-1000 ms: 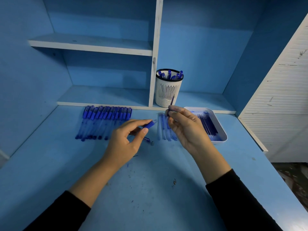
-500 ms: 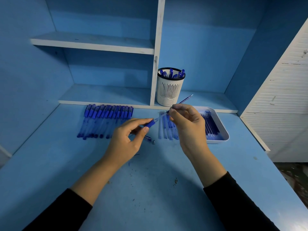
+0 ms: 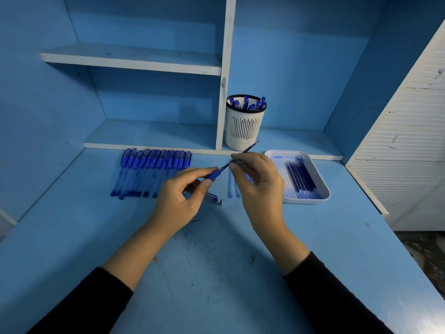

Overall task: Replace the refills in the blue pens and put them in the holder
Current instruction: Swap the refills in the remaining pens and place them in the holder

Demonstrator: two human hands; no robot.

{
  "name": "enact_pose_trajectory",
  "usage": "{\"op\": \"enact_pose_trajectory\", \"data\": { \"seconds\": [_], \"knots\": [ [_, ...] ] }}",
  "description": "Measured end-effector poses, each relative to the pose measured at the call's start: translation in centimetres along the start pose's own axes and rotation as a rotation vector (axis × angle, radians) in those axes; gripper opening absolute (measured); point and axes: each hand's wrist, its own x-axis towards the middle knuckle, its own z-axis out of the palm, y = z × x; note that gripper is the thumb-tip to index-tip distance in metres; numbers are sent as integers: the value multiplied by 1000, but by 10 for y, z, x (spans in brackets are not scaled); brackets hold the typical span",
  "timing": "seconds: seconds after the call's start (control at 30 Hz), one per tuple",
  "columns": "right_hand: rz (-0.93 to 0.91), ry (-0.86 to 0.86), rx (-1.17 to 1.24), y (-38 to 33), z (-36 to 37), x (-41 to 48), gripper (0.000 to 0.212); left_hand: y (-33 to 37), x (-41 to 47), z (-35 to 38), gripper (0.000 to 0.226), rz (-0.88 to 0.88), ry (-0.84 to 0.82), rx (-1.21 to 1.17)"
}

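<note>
The left hand pinches the pen barrel above the desk. The right hand pinches the refill, which seems partly inside the barrel. Best to align both and slide gently, so the thin refill does not bend.

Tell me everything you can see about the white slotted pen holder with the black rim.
The white slotted pen holder is a round cup, plastic by its look, with a black rim, tall vertical slots round its wall and small holes near the base. It stands upright on the low blue shelf ledge, just right of the white upright divider; contact is unclear. Several blue capped pens stand inside, tops above the rim.
</note>
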Motion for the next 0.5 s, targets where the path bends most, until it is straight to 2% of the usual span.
{"op": "enact_pose_trajectory", "data": {
  "seconds": [0.17,0.37,0.5],
  "knots": [
    [102,-48,127,-2,-3,2,14,0,-1,0,33,-1,-6,0],
    [23,-60,38,2,-8,9,14,-4,0,-2,32,-10,-11,10],
    [10,-166,19,3,-12,12,18,-2,0,-3,34,-52,-18,19]
  ]
}}
